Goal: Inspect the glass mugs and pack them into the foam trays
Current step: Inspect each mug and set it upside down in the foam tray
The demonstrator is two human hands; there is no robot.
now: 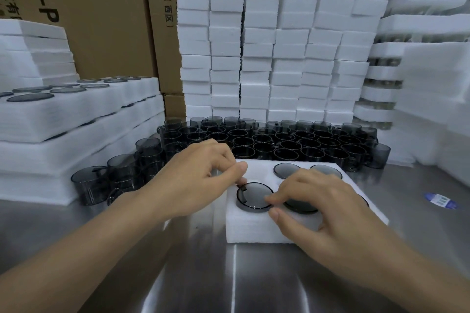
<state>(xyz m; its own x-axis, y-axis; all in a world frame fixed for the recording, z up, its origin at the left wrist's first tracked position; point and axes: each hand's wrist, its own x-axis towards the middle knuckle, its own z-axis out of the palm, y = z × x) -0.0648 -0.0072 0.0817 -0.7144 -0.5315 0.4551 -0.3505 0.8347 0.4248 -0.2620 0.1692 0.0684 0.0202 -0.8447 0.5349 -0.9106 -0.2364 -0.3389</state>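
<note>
Left hand and right hand pinch opposite edges of upturned smoked-glass mug, likely keeping it level while seating it in front-left pocket of foam tray on tabletop.

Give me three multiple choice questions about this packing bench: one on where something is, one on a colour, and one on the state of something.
1. Where do the loose mugs stand?
A. Behind the tray
B. On a chair
C. Inside a sink

2. What colour is their glass?
A. Bright red
B. Smoky grey
C. Green

3. How is the mug that the left hand and right hand hold?
A. Lifted high in the air
B. Lying in pieces
C. Set bottom up in a tray pocket

Answers:
1 A: they crowd the table just past the tray's far edge.
2 B: every mug looks dark grey and see-through.
3 C: its flat base faces up in the foam, with fingertips on its edge.
</note>
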